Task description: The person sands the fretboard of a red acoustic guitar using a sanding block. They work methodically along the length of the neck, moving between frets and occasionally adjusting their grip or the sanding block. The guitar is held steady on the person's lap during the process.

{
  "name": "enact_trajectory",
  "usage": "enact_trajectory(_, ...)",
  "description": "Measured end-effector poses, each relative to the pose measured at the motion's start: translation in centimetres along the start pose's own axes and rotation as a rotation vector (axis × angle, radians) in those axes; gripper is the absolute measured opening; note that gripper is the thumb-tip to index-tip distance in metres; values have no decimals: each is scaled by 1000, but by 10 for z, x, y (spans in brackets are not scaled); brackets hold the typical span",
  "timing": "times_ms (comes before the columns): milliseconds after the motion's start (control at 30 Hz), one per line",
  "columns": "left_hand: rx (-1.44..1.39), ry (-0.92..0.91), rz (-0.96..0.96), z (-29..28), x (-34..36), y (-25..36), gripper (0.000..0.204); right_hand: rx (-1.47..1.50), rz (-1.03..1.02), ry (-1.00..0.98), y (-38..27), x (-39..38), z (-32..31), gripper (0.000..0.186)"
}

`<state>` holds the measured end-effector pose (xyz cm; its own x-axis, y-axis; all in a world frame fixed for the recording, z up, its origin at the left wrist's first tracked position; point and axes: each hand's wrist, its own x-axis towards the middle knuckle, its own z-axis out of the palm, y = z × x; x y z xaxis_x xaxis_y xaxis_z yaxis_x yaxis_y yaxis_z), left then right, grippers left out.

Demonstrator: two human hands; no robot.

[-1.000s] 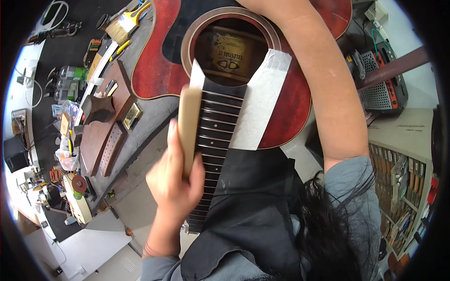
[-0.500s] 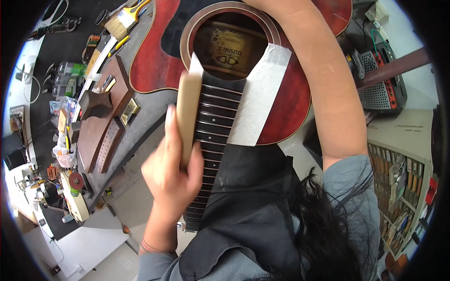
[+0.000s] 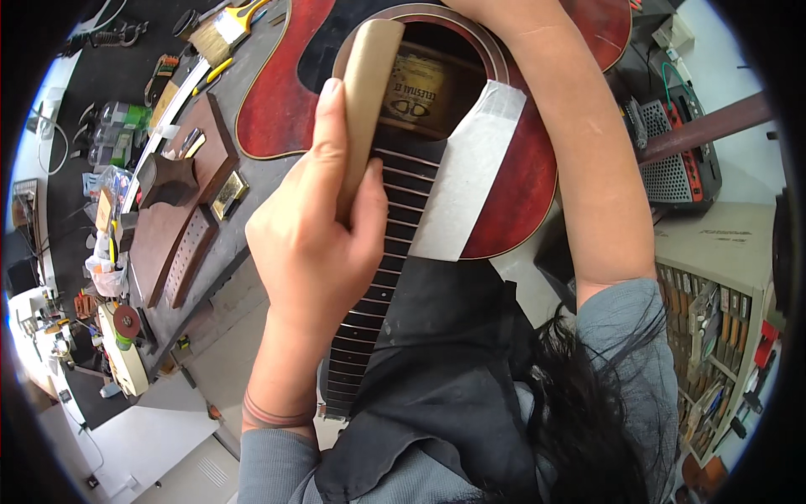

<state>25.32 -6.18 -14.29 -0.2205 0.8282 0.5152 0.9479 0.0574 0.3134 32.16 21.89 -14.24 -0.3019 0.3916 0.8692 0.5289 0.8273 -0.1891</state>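
A red acoustic guitar lies before me with its strings off and its fretboard running toward my lap. My left hand is closed around a long, pale wooden block. That block lies along the fretboard's left side, and its far end reaches over the soundhole. White masking tape covers the top to the right of the fretboard. My right hand rests at the guitar body past the soundhole. The picture's upper edge cuts it off, so its fingers are hidden.
Left of the guitar, a dark bench holds brown wooden pieces, a yellow-handled paintbrush and plastic bottles. A grey and red amplifier-like box stands at right, above a rack of small tools. A black apron covers my lap.
My left hand has slid the wooden block away from me along the fretboard, and its end now overlaps the soundhole. My right arm has hardly moved.
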Motion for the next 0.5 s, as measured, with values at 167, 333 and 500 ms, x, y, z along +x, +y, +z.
enact_trajectory(167,4,-160,41,-34,-69,-4,75,-83,32,-29,15,4,-35,56)
enact_trajectory(333,0,-63,9,-17,-33,-1,77,-17,15,-12,0,2,-8,56)
enact_trajectory(500,-60,-60,75,-12,-29,0,80,-85,7,-14,17,5,-28,55)
